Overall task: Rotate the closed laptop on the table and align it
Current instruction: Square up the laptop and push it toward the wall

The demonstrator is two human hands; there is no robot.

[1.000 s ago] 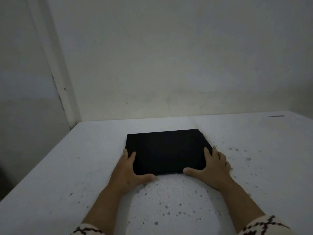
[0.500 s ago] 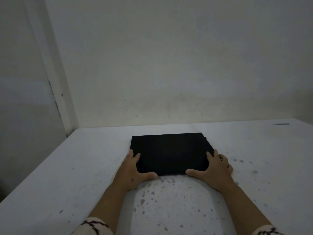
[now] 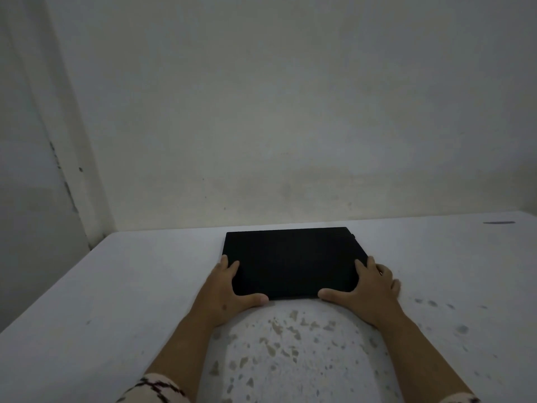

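A closed black laptop [image 3: 293, 261] lies flat on the white table [image 3: 130, 301], close to the back wall, its long edges roughly parallel to the wall. My left hand [image 3: 229, 289] wraps the near left corner, thumb along the front edge and fingers along the left side. Around the near right corner sits my right hand [image 3: 369, 289], thumb on the front edge, fingers on the lid's right side. Both hands hold the laptop.
The table surface is speckled with brown stains in front of me and to the right. A plain wall [image 3: 290, 126] rises right behind the table. The table's left edge [image 3: 52, 292] drops off beside a door frame. A dark mark [image 3: 498, 222] lies at the far right.
The laptop has slid a little farther from me, toward the wall, with both hands staying on its near corners. The view has tilted slightly.
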